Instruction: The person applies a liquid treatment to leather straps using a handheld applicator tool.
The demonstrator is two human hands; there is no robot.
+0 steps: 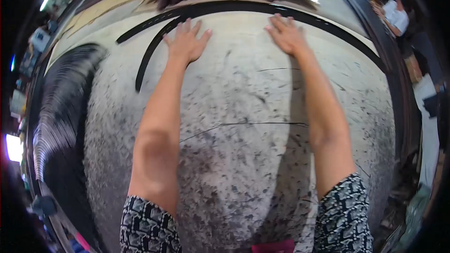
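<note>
Big white table [234,159] w/ black specks, busy shop around it. Left hand [187,42] & right hand [287,35] lie flat and open at the far side, holding nothing. Short black strip [143,61] sits just left of left hand, runs near-to-far, top bends right. Long black strip [225,6] runs left-right by the fingertips. Stack of strips [61,103] fills left edge. Near side is bare.

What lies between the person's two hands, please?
Only bare, stained tabletop lies between the left hand and right hand in the head view; a black strip passes beyond them.
</note>
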